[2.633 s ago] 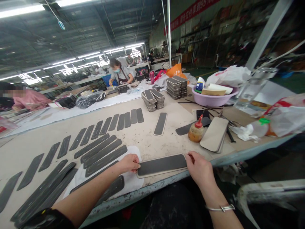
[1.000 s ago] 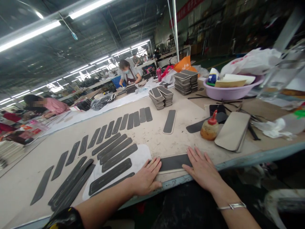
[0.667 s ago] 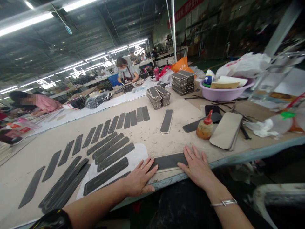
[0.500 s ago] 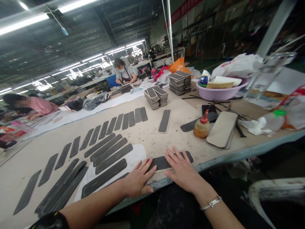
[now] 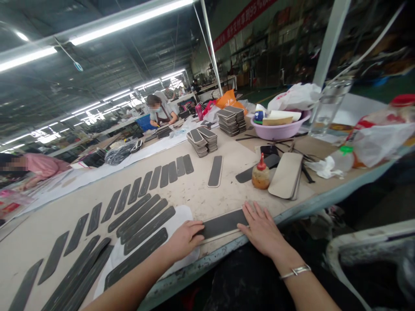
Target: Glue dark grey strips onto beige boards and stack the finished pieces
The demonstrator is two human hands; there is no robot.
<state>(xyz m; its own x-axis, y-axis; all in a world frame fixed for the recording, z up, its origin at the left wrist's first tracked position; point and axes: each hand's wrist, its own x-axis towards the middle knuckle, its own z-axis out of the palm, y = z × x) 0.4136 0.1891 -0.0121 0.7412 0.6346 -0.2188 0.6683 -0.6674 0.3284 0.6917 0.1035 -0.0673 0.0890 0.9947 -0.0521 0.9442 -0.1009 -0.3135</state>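
A long dark grey panel with a pale border [image 5: 223, 224] lies flat at the table's near edge. My left hand [image 5: 185, 241] rests on its left end, fingers stretched out and close together. Over the right end, my right hand [image 5: 262, 229] lies flat with its fingers slightly spread. Both hands are open and hide the panel's ends. Left of my hands, several dark strips [image 5: 149, 235] lie partly on a white sheet [image 5: 185, 212]. More dark strips [image 5: 112, 206] form a slanting row across the table.
Ahead lie a single bordered panel [image 5: 215, 172] and stacks of panels [image 5: 202, 141]. A red-tipped glue bottle [image 5: 260, 175] stands by pale panels [image 5: 285, 176]. Farther back are a purple basin [image 5: 279, 129] and a glass jar [image 5: 329, 108]. Two co-workers [image 5: 161, 113] sit beyond the table.
My right hand has slid to the panel's right end, and my left hand has shifted slightly left, so more of the panel's middle shows. The camera view has turned a little right.
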